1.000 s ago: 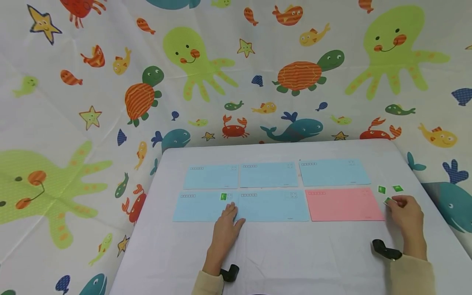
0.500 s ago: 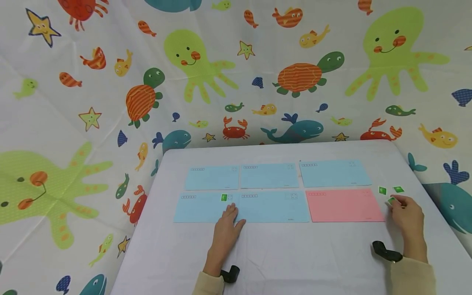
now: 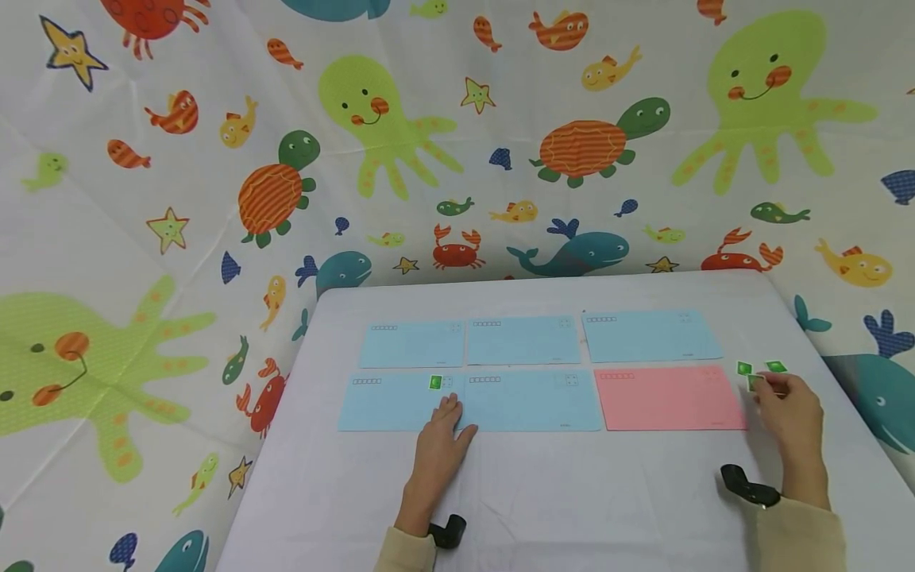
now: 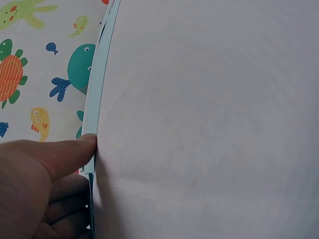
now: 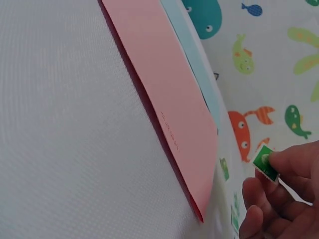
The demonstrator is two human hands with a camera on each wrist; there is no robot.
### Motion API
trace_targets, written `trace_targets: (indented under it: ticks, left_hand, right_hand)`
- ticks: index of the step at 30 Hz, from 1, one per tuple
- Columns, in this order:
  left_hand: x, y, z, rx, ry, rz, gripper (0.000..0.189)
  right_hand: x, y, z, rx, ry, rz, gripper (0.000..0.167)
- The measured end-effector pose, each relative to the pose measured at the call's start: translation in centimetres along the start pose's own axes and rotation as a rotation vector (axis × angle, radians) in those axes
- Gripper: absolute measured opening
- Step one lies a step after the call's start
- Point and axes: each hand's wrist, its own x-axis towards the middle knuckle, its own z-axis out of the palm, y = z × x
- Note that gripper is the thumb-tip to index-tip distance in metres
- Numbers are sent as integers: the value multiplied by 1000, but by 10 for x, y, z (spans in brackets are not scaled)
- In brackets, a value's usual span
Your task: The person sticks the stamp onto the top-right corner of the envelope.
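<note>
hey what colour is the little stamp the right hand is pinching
The stamp is green with a whitish border; it shows best in the right wrist view.

Head view looks forward and down; nearer wrist views share blue envelopes (image 3: 532,403).

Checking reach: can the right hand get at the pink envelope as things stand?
Likely yes: the right hand is close beside the right end of the pink envelope, with nothing visible between them, though it pinches a green stamp.
</note>
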Motion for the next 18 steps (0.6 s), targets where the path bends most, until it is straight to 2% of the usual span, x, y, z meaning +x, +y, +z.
trace_targets:
  ticks: [18]
  left_hand:
    - [-1,-1,1,2,12,5,54]
  right_hand:
    - [-8,-12,-1,-4,13,-52,55]
